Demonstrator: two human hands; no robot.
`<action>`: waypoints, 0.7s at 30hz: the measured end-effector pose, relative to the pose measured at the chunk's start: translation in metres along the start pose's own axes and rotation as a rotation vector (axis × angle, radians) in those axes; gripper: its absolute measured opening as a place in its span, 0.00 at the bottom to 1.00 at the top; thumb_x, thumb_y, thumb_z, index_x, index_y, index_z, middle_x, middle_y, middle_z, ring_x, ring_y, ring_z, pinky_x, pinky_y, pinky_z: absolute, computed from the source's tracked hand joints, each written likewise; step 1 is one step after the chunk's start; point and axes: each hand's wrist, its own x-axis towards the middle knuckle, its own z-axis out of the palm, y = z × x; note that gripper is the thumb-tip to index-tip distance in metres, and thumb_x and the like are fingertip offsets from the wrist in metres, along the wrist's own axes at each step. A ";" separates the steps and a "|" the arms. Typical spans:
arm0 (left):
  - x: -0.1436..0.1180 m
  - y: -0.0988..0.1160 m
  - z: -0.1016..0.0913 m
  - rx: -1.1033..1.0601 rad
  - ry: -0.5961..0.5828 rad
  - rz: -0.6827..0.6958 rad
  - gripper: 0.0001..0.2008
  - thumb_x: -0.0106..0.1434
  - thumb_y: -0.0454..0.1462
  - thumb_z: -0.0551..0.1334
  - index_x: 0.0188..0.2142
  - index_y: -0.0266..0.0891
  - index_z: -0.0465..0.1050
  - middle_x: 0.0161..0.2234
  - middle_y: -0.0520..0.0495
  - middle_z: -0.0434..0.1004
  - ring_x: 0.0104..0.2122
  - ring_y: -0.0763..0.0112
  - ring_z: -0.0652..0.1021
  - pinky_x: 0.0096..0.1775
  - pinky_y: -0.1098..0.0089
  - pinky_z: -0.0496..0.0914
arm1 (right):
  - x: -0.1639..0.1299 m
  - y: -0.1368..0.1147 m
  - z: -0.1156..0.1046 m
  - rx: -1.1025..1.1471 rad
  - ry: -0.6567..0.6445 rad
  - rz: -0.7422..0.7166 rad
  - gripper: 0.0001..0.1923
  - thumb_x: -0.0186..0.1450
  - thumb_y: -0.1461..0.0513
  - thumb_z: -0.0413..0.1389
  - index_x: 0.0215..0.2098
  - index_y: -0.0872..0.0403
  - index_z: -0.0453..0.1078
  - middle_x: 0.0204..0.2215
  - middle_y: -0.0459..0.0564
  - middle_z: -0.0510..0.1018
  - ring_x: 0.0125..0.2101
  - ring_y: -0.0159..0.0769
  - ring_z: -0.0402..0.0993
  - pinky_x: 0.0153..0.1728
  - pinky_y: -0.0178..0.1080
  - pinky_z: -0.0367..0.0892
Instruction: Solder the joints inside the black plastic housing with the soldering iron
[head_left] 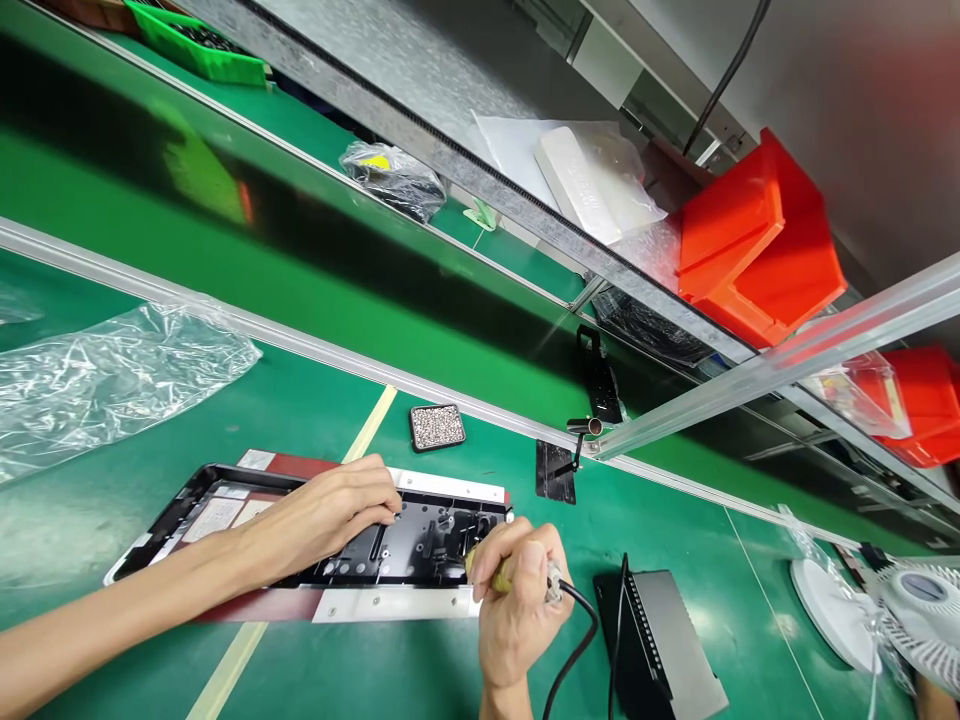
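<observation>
A long black plastic housing (420, 545) lies on a dark red base with white strips along its sides. Over its middle is my left hand (352, 505), fingers curled and closed together; whatever lies between the fingertips is too small to name. My right hand (521, 585) is closed around a yellowish electric screwdriver (504, 574) at the housing's right end. A black cable (583, 640) runs from the tool's rear toward me. The screwdriver's tip is hidden by the hand and the housing's dark inner parts.
Behind the housing sits a small tray of silvery pieces (437, 426). To the right are a black stand (556, 470), a black-and-grey box-like object (664, 640) and a white fan (919, 600). Clear plastic (127, 380) lies left. A shelf with red bins (765, 250) hangs overhead.
</observation>
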 end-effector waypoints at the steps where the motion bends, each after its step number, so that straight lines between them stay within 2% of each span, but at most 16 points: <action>1: 0.002 0.000 0.000 0.015 -0.007 0.023 0.16 0.92 0.35 0.61 0.45 0.44 0.84 0.41 0.51 0.90 0.42 0.65 0.83 0.45 0.68 0.74 | 0.000 0.000 0.000 -0.007 0.001 0.002 0.26 0.91 0.57 0.59 0.32 0.49 0.69 0.22 0.41 0.77 0.17 0.30 0.64 0.21 0.33 0.66; 7: 0.012 -0.005 -0.005 0.011 -0.074 0.059 0.17 0.89 0.31 0.63 0.43 0.45 0.85 0.38 0.50 0.89 0.40 0.63 0.82 0.41 0.65 0.72 | -0.001 0.000 -0.002 -0.028 0.006 0.003 0.27 0.91 0.55 0.59 0.31 0.49 0.69 0.22 0.41 0.77 0.17 0.29 0.64 0.21 0.32 0.65; 12: 0.013 -0.001 -0.011 -0.010 -0.085 0.059 0.16 0.89 0.32 0.63 0.44 0.44 0.86 0.40 0.49 0.89 0.41 0.63 0.83 0.42 0.66 0.73 | 0.000 -0.001 -0.001 -0.019 0.017 0.003 0.27 0.91 0.55 0.60 0.31 0.49 0.68 0.21 0.41 0.77 0.17 0.30 0.64 0.21 0.32 0.65; 16: 0.004 0.001 -0.010 -0.029 -0.072 0.019 0.14 0.91 0.33 0.63 0.49 0.45 0.87 0.44 0.48 0.91 0.44 0.64 0.85 0.46 0.67 0.76 | 0.001 -0.002 0.000 -0.027 0.016 0.004 0.27 0.91 0.55 0.60 0.31 0.49 0.68 0.21 0.41 0.76 0.16 0.29 0.63 0.20 0.33 0.64; 21: -0.017 -0.003 0.002 0.012 0.000 0.020 0.16 0.92 0.33 0.59 0.55 0.45 0.87 0.48 0.45 0.90 0.47 0.62 0.85 0.48 0.65 0.77 | 0.000 -0.002 0.000 -0.026 0.016 0.002 0.28 0.91 0.54 0.60 0.31 0.50 0.67 0.21 0.41 0.77 0.16 0.28 0.64 0.20 0.32 0.65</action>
